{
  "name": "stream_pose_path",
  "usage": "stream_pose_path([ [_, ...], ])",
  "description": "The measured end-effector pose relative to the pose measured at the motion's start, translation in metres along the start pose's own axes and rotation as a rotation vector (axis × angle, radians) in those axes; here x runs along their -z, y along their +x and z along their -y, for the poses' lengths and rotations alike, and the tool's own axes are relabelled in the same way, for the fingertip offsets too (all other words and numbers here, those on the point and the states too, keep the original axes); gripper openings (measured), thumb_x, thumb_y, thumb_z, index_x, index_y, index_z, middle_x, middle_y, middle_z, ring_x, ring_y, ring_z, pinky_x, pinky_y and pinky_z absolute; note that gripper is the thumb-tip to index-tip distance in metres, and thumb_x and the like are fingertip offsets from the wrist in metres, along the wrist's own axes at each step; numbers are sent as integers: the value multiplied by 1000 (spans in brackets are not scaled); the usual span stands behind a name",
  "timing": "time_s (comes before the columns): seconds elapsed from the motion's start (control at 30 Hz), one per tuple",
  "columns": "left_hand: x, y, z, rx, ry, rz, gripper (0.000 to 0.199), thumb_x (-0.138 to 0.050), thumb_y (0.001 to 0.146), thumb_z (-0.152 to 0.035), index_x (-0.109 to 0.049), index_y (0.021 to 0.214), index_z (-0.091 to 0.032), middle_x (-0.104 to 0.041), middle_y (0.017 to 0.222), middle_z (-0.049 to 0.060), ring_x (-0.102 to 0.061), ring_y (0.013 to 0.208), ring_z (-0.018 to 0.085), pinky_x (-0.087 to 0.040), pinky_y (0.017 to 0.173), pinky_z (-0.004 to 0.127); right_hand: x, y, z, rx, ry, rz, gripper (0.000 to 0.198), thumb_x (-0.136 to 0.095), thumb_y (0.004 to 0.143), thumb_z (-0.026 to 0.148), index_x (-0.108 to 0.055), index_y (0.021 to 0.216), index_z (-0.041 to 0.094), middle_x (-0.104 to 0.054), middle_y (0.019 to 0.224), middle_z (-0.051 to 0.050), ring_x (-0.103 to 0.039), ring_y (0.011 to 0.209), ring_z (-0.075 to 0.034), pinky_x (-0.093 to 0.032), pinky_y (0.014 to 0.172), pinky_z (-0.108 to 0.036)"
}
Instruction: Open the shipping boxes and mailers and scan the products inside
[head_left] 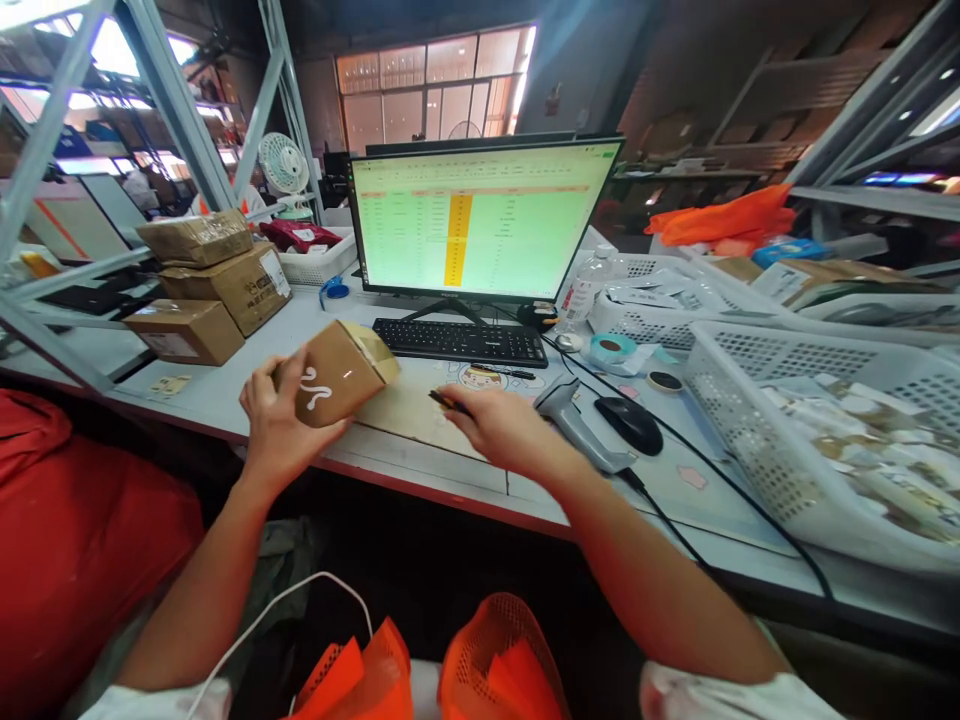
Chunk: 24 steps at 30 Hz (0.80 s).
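Note:
My left hand [281,415] is wrapped round a small brown cardboard box [337,375], with the thumb under its near edge. The box is tilted above the desk's front edge. White curved marks show on one face, and its right end is paler. My right hand [495,425] is closed on a small black-and-yellow tool [450,403], whose tip points left toward the box without touching it. Most of the tool is hidden in the fingers, so its kind is unclear. A grey barcode scanner [574,415] lies just right of that hand.
A keyboard [461,342] and lit monitor [480,225] stand behind my hands. Taped cardboard boxes [225,285] are stacked at left. At right are a black mouse [628,424], cables, tape rolls [611,350] and a white basket [750,430] of small packets.

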<state>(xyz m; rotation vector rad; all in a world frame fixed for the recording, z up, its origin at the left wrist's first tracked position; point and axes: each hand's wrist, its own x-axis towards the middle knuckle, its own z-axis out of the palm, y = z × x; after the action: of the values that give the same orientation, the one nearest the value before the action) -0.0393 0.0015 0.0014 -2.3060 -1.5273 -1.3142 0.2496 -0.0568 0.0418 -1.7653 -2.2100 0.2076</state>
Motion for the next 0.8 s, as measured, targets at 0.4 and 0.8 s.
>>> stream_pose_path([
  [0.4,10,-16,-4,-48,-425,202,99,-89,68,-42,-42,155,-35,-39,146,7,-41,141,31,-37,120,44,84,27,55,368,-247,31,27,-57,94,17,-72,115,27,-68,92,-6,-62,87,-21,-31,71,-28],
  [0.8,13,-19,14,-117,-485,228,102,-91,68,-37,-39,156,-41,-37,147,5,-38,144,30,-35,122,46,71,28,63,490,-336,39,29,-56,98,19,-68,124,25,-71,96,-7,-58,78,-17,-26,66,-29],
])
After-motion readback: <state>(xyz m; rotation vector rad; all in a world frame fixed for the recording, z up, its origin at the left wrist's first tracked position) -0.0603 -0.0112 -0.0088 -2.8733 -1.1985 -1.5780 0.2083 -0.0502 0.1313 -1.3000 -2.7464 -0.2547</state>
